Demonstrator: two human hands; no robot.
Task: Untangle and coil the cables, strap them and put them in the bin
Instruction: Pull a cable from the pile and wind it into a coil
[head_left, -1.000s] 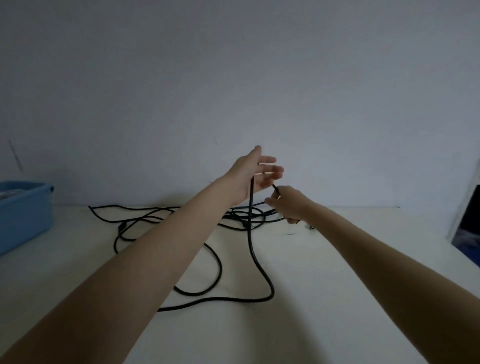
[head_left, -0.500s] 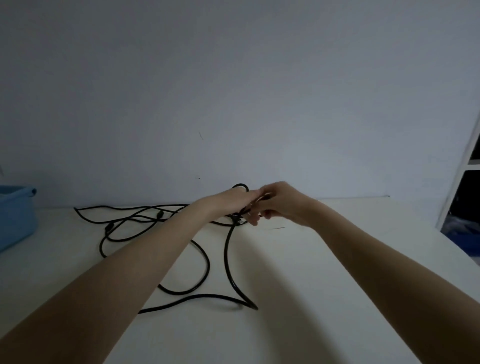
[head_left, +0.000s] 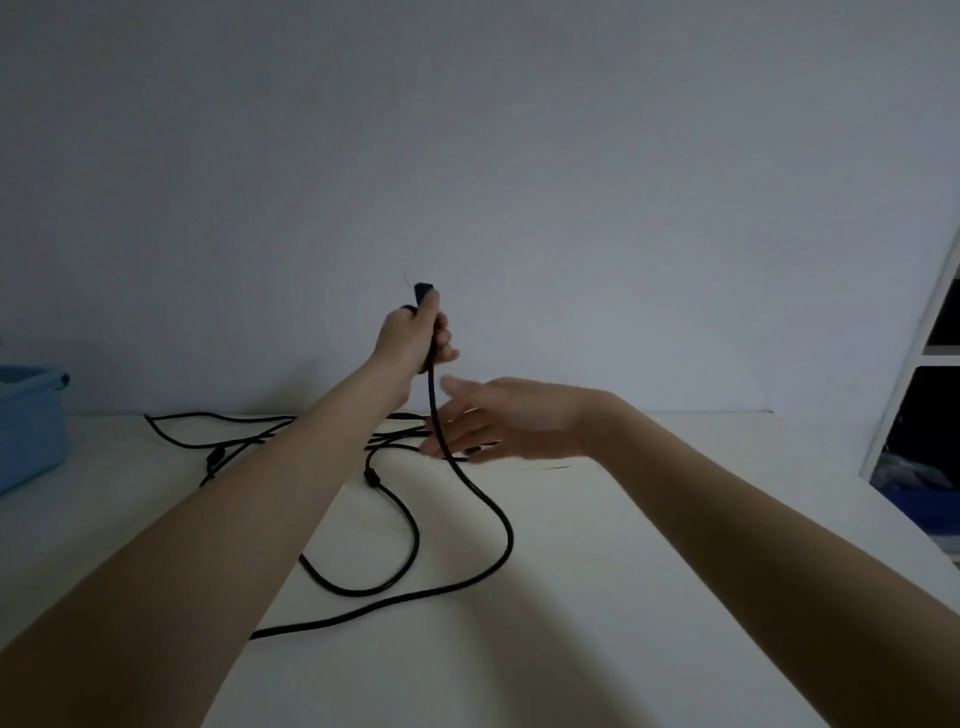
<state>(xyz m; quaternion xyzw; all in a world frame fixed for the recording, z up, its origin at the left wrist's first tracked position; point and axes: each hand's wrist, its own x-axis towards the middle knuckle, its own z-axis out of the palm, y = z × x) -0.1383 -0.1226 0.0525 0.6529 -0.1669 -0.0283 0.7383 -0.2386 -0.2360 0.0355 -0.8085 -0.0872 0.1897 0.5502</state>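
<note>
Left hand (head_left: 413, 338) around raised cable (head_left: 470, 486), right hand (head_left: 498, 421) beside.

The left hand (head_left: 410, 338) is raised above the worktop (head_left: 597, 597), fingers curled round a black cable (head_left: 498, 514) near its plug end, which sticks up above the fist; the cable drops from the fist, passes in front of the right hand's (head_left: 498, 421) straight, spread fingers, and loops over the worktop; more cable lies tangled by the wall (head_left: 467, 156); a blue bin (head_left: 28, 421) stands at the left edge; shelving (head_left: 924, 364) shows on the right.
</note>
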